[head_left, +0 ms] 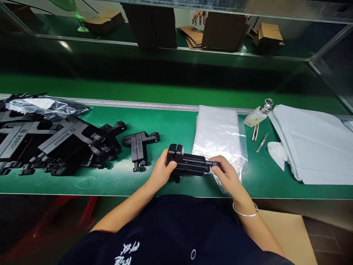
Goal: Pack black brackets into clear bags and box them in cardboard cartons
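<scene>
Just over the table's front edge I hold a black Bosch-type tool mount (pixel 193 164) lying sideways. My left hand (pixel 162 167) is wrapped round its wide end, thumb on top. At the other end, my right hand (pixel 224 171) pinches the narrow stem with thumb and fingers. Left of my hands, a similar black mount (pixel 139 147) marked BOSCH rests on the green table. A heap of the same black mounts (pixel 66 143) covers the left side. Clear plastic bags (pixel 216 129) lie stacked behind my right hand, partly under it.
A white bottle with a metal cap (pixel 258 113), a small cutter-like tool (pixel 255 131), tweezers-like metal piece (pixel 262 142) and a white cloth (pixel 277 154) lie to the right. White sheets (pixel 317 147) are stacked beyond. Cardboard boxes (pixel 224 31) and another person's hand (pixel 199 16) show behind the shelf.
</scene>
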`<state>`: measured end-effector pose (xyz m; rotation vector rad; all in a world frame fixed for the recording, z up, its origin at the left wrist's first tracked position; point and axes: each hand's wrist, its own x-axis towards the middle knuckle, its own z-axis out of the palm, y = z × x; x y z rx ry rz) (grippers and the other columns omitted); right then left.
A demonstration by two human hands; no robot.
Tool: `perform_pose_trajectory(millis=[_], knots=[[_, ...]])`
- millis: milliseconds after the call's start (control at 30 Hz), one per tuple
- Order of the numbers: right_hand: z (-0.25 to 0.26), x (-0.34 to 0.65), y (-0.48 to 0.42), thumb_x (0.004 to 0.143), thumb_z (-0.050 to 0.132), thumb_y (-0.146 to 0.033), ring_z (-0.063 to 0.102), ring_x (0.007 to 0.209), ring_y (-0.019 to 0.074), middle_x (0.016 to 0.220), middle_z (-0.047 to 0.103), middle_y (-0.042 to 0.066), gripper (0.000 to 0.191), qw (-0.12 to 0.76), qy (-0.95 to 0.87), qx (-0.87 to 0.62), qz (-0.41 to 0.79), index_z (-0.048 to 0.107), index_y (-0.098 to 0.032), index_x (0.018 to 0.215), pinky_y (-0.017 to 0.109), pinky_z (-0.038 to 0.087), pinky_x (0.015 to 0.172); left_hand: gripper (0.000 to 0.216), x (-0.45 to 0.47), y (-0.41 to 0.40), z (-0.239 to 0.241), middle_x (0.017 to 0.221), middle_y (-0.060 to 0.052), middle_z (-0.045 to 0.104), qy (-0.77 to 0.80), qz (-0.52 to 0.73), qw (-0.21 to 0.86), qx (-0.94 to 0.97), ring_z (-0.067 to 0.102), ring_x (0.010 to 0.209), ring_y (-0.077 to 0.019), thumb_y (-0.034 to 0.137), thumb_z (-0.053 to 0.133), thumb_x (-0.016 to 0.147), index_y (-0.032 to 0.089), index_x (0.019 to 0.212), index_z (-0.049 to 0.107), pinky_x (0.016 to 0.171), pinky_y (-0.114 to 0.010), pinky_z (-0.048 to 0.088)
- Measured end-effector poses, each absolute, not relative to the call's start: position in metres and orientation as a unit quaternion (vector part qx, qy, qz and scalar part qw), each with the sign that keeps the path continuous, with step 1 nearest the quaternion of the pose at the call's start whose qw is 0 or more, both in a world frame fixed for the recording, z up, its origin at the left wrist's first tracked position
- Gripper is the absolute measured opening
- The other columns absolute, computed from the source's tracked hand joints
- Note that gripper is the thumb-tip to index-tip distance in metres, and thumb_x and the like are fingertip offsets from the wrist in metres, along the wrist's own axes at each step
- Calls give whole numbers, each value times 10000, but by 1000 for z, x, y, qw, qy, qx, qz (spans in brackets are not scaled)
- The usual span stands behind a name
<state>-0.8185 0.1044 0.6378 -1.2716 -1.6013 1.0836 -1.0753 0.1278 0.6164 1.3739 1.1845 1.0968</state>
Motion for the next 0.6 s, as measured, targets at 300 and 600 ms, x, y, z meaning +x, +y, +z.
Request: perform_pose_trajectory(millis=[300,600], knots=[[628,-815,101,925,561,-467,551,701,160,768,561,-1,239,400,-573,-549,459,578,-237,987,285,455,640,668,-1072,127,619,956,-54,609,471,445,490,583,577,840,-209,735,571,767,195,1157,528,718,-318,462],[623,-813,100,899,607,-449,550,653,157,744,582,3,211,480,-532,-514,473,617,-246,956,283,474,596,708,-1073,126,616,1049,-76,604,434,456,519,578,573,940,-239,732,607,742,204,1203,502,827,-367,460]])
